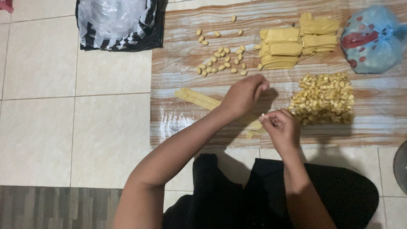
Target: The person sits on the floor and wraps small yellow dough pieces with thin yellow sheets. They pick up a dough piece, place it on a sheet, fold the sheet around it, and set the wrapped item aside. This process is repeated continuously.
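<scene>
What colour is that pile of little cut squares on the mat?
The pile of cut squares is pale yellow, like the dough strips; the head view shows it.

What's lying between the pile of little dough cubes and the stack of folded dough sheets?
Nothing: the head view shows only bare wood-patterned mat between the cube pile and the folded sheets.

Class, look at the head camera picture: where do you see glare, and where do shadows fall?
Head view: glare on the clear plastic bag and the wood-patterned mat; the left hand casts a soft shadow beside the cut dough pile; right hand sharp, no blur.
</scene>
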